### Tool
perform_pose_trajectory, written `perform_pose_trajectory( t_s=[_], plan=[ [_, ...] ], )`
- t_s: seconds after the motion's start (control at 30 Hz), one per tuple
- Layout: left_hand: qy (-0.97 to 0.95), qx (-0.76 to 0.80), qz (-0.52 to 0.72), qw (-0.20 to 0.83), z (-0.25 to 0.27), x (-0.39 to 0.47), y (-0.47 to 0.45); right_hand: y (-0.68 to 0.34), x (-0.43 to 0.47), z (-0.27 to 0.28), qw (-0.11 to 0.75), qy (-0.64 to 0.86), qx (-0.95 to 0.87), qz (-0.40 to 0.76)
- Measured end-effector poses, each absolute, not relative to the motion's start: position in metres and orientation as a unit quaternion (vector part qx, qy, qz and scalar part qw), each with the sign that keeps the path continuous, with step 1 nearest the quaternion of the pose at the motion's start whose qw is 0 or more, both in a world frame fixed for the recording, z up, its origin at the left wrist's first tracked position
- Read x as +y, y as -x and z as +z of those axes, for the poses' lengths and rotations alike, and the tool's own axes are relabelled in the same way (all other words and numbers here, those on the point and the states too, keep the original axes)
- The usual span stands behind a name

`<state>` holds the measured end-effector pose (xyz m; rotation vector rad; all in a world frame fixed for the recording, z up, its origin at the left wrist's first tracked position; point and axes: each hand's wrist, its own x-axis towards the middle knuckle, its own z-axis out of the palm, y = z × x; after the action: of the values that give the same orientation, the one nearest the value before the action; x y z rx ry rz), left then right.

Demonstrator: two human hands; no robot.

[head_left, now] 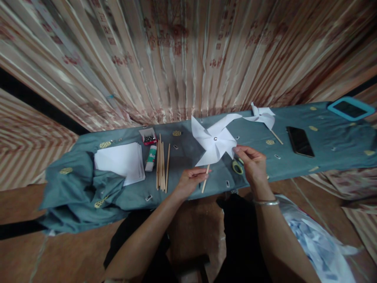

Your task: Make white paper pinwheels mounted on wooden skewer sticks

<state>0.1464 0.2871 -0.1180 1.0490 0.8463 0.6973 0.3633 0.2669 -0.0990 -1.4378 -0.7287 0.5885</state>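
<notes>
A white paper pinwheel (210, 144) with a silver pin at its centre is held up over the cloth-covered table. My left hand (191, 181) is closed around its thin wooden stick (205, 179), below the blades. The fingertips of my right hand (252, 159) pinch the edge of the right-hand blade. Green-handled scissors (237, 167) lie on the cloth beside my right hand, partly hidden by it. To the left of my left hand lie several wooden sticks (160, 167) and a green and white glue stick (151, 158).
A stack of white paper (120, 161) and a small box of pins (149, 136) are on the left of the table (182, 157). Another pinwheel (262, 116), a phone (300, 141) and a blue-framed tablet (351, 108) lie to the right. A plastic bag (318, 243) of scraps sits on the floor.
</notes>
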Motion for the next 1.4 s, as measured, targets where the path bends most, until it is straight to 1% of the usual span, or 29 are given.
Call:
perform_pose_trajectory(
  t_s=[0.3, 0.93, 1.4],
  plan=[
    [-0.465, 0.377, 0.346, 0.723, -0.120, 0.289, -0.147, -0.355, 0.264, -0.094, 0.650, 0.622, -0.317, 0.301],
    [-0.456, 0.393, 0.364, 0.711, -0.119, 0.289, -0.149, -0.335, 0.259, -0.092, 0.646, 0.576, -0.310, 0.394],
    [-0.451, 0.391, 0.370, 0.712, -0.119, 0.289, -0.151, -0.320, 0.257, -0.089, 0.618, 0.580, -0.325, 0.420]
  ],
)
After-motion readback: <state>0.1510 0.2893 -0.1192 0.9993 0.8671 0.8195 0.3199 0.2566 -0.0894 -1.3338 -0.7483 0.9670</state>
